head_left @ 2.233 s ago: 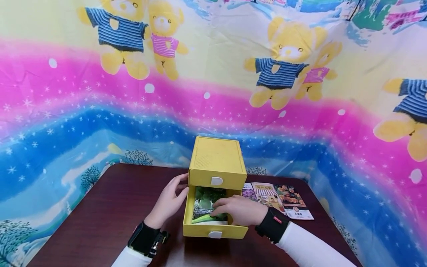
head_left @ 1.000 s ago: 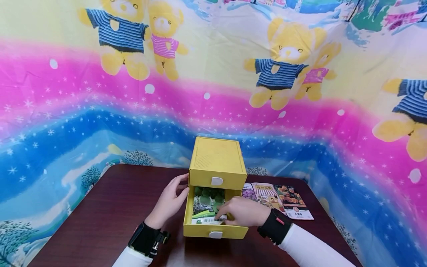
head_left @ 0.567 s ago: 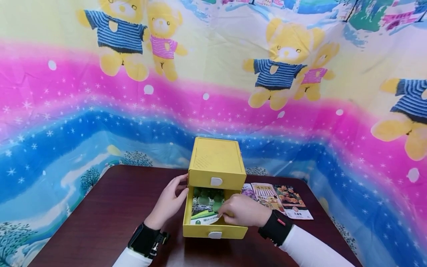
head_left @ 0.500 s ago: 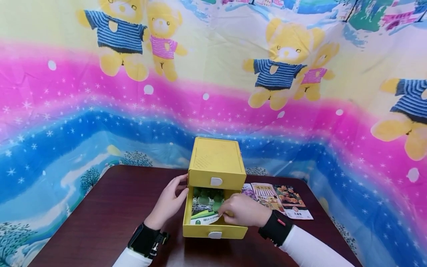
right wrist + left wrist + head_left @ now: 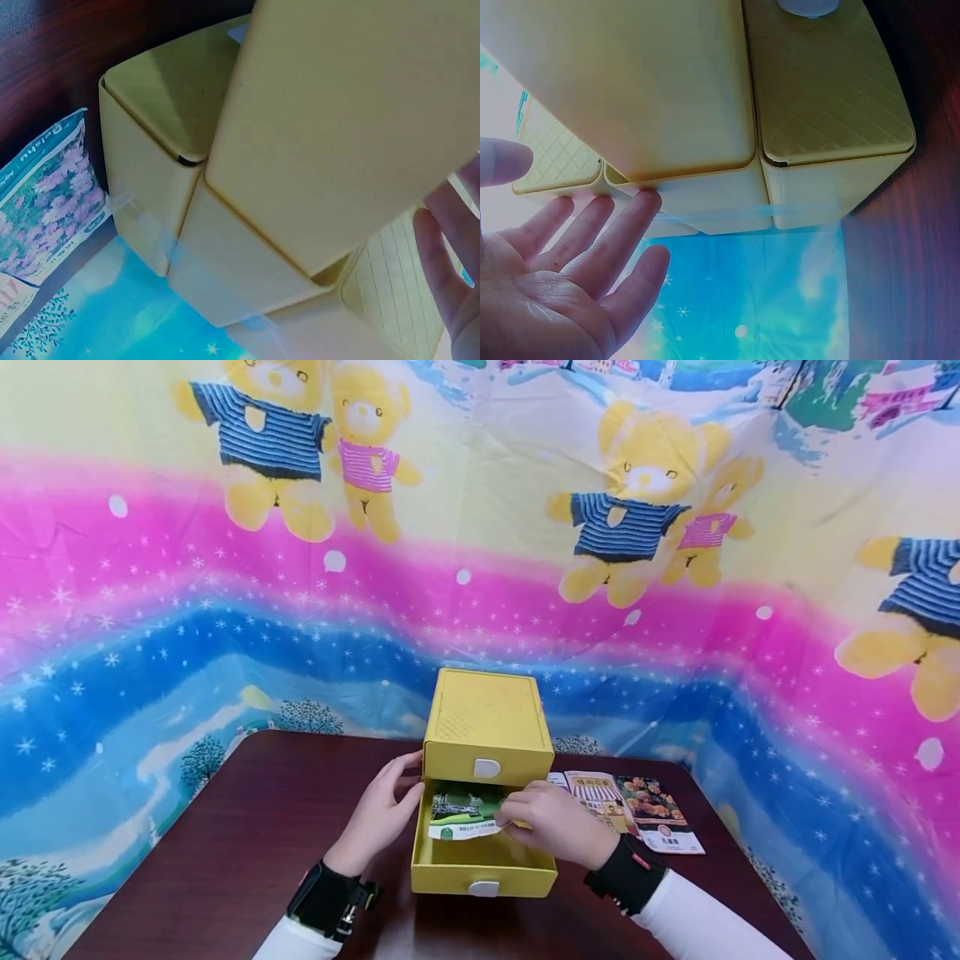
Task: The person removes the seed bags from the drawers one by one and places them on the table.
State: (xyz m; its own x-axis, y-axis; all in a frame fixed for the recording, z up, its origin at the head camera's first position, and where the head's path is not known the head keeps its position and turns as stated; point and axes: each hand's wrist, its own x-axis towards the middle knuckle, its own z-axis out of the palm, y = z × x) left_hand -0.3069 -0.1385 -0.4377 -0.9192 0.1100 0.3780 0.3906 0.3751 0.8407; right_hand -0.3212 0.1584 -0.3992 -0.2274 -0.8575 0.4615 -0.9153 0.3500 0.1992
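Observation:
A yellow drawer cabinet (image 5: pixel 487 710) stands on the table, its top drawer closed. The drawer (image 5: pixel 442 881) below is pulled out towards me. My right hand (image 5: pixel 558 827) pinches the right end of a green seed packet (image 5: pixel 465 810), whose near edge is raised inside the drawer. My left hand (image 5: pixel 381 822) rests its fingertips on the cabinet's left side, fingers loosely extended. In the left wrist view, the left hand (image 5: pixel 577 285) is spread beside the drawer's outside. The right wrist view shows only some fingers (image 5: pixel 439 262) at the right edge; the packet is hidden there.
Right of the cabinet, printed packets lie on the table, including an orange-flower one (image 5: pixel 656 810) and a striped-awning one (image 5: pixel 600 797). A purple-flower packet (image 5: pixel 56 199) shows in the right wrist view. A bear-print cloth (image 5: pixel 480 485) hangs behind the dark table (image 5: pixel 240 852).
Lying flat in the drawer earlier, the green seed packet is now pinched and tilted, its near edge lifted up and back. My right hand has risen slightly; my left hand stays put.

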